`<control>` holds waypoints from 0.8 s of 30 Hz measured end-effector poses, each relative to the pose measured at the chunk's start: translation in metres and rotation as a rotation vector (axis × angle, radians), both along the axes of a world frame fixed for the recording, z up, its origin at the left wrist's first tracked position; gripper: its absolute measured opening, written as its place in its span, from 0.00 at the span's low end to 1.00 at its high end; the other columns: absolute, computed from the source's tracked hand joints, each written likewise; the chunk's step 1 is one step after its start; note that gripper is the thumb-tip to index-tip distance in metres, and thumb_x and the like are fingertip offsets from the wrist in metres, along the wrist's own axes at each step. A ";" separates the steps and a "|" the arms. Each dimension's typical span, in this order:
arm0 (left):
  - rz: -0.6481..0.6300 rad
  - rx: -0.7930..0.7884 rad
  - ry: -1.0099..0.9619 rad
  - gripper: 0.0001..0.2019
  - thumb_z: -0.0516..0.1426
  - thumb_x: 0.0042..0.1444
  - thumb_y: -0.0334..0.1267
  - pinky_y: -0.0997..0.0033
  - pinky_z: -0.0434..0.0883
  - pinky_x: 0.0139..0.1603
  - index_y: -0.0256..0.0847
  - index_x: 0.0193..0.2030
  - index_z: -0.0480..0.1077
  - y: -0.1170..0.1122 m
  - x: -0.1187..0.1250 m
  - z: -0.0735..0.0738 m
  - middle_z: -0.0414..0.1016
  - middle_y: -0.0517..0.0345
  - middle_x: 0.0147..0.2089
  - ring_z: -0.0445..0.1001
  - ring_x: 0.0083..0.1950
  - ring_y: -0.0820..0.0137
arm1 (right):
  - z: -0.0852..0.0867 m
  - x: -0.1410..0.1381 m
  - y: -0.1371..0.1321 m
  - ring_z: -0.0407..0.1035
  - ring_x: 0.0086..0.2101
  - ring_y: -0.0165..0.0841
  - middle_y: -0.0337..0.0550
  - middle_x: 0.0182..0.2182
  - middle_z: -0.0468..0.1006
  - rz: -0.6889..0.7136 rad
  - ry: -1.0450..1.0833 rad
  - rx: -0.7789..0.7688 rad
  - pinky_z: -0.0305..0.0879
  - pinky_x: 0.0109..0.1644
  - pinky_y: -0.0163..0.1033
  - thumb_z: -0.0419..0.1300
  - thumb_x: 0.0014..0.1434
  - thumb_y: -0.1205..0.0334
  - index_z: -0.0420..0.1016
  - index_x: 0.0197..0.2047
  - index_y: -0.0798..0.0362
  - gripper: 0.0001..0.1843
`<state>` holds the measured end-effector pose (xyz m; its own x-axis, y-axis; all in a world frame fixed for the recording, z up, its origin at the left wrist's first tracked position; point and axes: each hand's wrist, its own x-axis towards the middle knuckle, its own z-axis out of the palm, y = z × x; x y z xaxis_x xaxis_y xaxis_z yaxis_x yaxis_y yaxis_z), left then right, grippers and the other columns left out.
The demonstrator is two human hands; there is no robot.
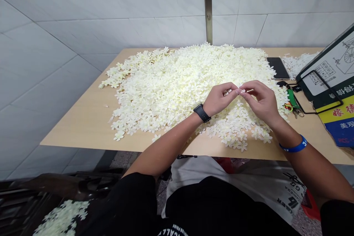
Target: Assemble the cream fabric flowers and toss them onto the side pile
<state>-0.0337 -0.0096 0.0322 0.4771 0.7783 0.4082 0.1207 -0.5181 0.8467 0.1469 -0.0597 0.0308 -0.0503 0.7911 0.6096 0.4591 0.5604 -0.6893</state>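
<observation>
A big heap of small white artificial flowers (179, 81) covers most of a light wooden table (83, 125). Above its near right part my left hand (219, 99) and my right hand (261, 99) meet fingertip to fingertip. Both pinch a small white flower piece (240, 90) between thumbs and fingers. A black watch sits on my left wrist and a blue band on my right wrist.
A dark phone (278, 68) lies at the back right beside more flowers (297, 62). Keys with a green tag (291, 100) and a printed box (332, 81) stand at the right edge. A white bag (249, 180) sits under the table; loose flowers (62, 219) lie bottom left.
</observation>
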 end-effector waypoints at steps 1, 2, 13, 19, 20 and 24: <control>-0.008 -0.008 -0.008 0.14 0.58 0.64 0.47 0.73 0.65 0.37 0.39 0.36 0.76 0.000 0.000 0.000 0.80 0.56 0.38 0.72 0.37 0.74 | -0.001 0.000 0.000 0.75 0.37 0.34 0.42 0.38 0.80 -0.021 0.015 0.002 0.74 0.41 0.41 0.64 0.64 0.57 0.79 0.40 0.48 0.05; -0.010 -0.018 -0.019 0.13 0.58 0.65 0.46 0.73 0.66 0.37 0.39 0.39 0.77 0.000 0.000 0.000 0.81 0.55 0.40 0.73 0.38 0.74 | -0.002 0.000 0.001 0.75 0.36 0.34 0.42 0.36 0.80 -0.063 0.039 0.005 0.74 0.41 0.41 0.64 0.65 0.58 0.79 0.38 0.49 0.05; -0.090 -0.128 -0.205 0.20 0.55 0.68 0.44 0.61 0.80 0.57 0.45 0.65 0.67 0.005 0.003 -0.016 0.67 0.45 0.72 0.80 0.60 0.60 | -0.002 0.005 0.003 0.71 0.31 0.33 0.42 0.35 0.79 -0.260 -0.198 0.233 0.70 0.37 0.42 0.64 0.65 0.63 0.79 0.44 0.50 0.05; 0.007 0.052 -0.118 0.13 0.58 0.66 0.44 0.56 0.77 0.65 0.43 0.51 0.80 0.004 0.003 -0.018 0.66 0.49 0.73 0.75 0.67 0.56 | -0.005 -0.003 -0.001 0.74 0.33 0.33 0.43 0.36 0.81 -0.100 -0.171 0.208 0.72 0.37 0.40 0.64 0.66 0.64 0.78 0.45 0.50 0.04; 0.027 0.058 -0.115 0.12 0.58 0.66 0.43 0.58 0.78 0.63 0.43 0.49 0.82 0.004 0.003 -0.018 0.71 0.50 0.69 0.76 0.66 0.58 | -0.005 -0.003 -0.002 0.74 0.34 0.33 0.43 0.35 0.80 -0.114 -0.156 0.216 0.72 0.37 0.39 0.63 0.66 0.64 0.78 0.44 0.50 0.04; 0.101 -0.063 -0.140 0.07 0.63 0.61 0.40 0.67 0.81 0.44 0.43 0.39 0.84 0.000 0.004 -0.011 0.86 0.54 0.44 0.84 0.43 0.67 | -0.005 -0.003 -0.003 0.74 0.34 0.33 0.42 0.34 0.80 -0.135 -0.126 0.207 0.72 0.36 0.39 0.62 0.66 0.64 0.77 0.42 0.49 0.02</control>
